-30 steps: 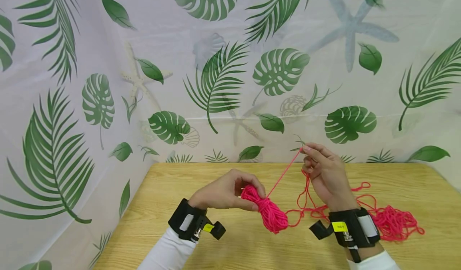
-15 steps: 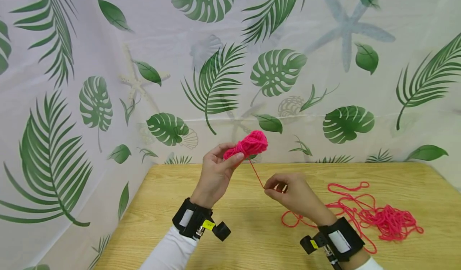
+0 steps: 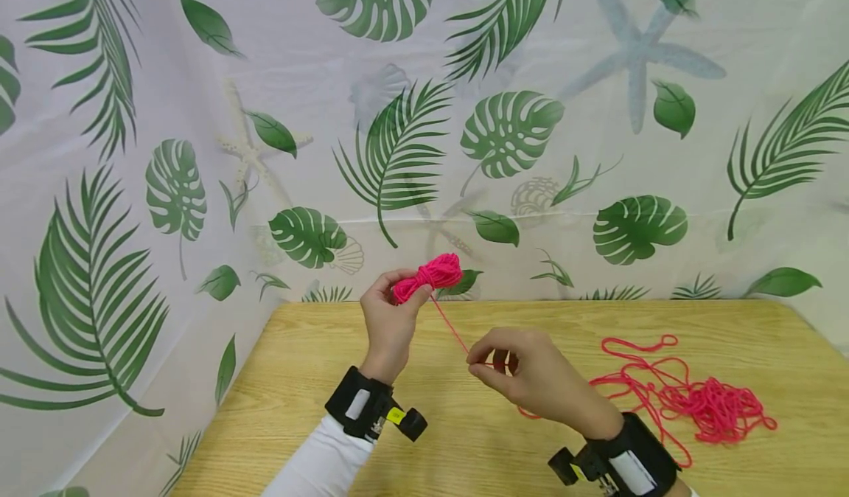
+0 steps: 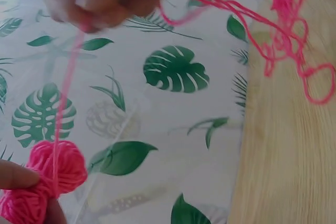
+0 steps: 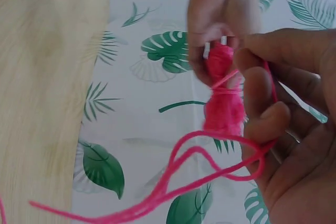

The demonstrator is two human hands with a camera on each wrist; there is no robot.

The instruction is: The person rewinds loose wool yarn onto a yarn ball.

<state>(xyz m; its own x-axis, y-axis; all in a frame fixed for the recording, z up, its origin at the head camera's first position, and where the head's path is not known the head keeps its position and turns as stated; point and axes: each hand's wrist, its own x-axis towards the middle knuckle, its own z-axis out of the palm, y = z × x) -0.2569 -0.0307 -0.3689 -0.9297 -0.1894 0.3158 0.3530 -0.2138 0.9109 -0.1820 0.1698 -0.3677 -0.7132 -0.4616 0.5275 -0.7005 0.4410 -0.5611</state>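
Your left hand [image 3: 390, 324], fingers [image 3: 383, 283] clamped on the bundle [image 3: 430, 277]; your right hand [image 3: 536, 375], right of the bundle, fingertips [image 3: 479, 346] pinching its strand [image 3: 449, 326]; farther right, the tangle [image 3: 723, 408].

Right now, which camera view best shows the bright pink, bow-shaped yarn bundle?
The head view: both ends of the yarn bundle show sharply. The left wrist view crops one end; the right wrist view blurs it, the left hand covering part.

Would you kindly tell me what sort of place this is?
Probably a small recording corner set up indoors: a wood-grain table, leaf-printed sheeting hung behind it, and wrist-worn cameras.
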